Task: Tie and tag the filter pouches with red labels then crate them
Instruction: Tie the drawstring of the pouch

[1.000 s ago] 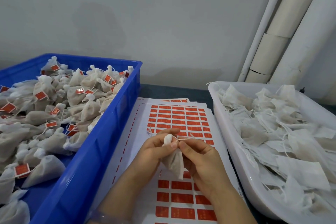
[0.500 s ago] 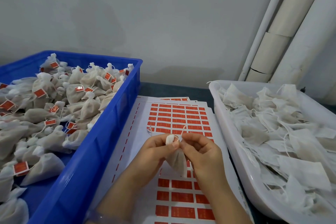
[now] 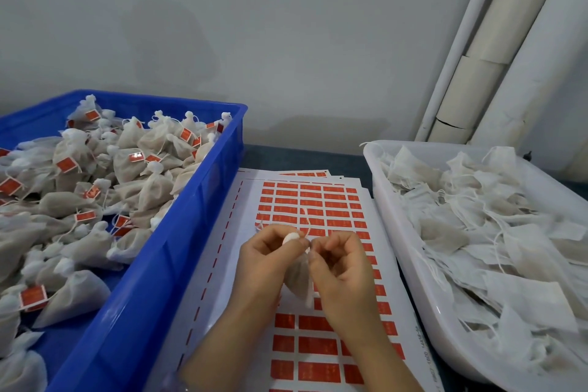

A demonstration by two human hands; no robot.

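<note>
Gripping the pouch [image 3: 299, 278] mid-frame, your left hand [image 3: 270, 253] meets your right hand [image 3: 345, 267], which pinches the string [image 3: 308, 223]; a slip could leave it untied.

1. The red labels [image 3: 310, 203] on the white sheet [image 3: 245, 200] have tiny pale writing. It is too blurry to read.
2. Small dark print [image 3: 424, 356] runs sideways down the sheet's right edge. It looks like numbers, but I cannot read them.
3. The red tags [image 3: 66, 164] on the tied pouches [image 3: 152, 191] in the blue crate [image 3: 178, 216] have writing too small to read.
</note>
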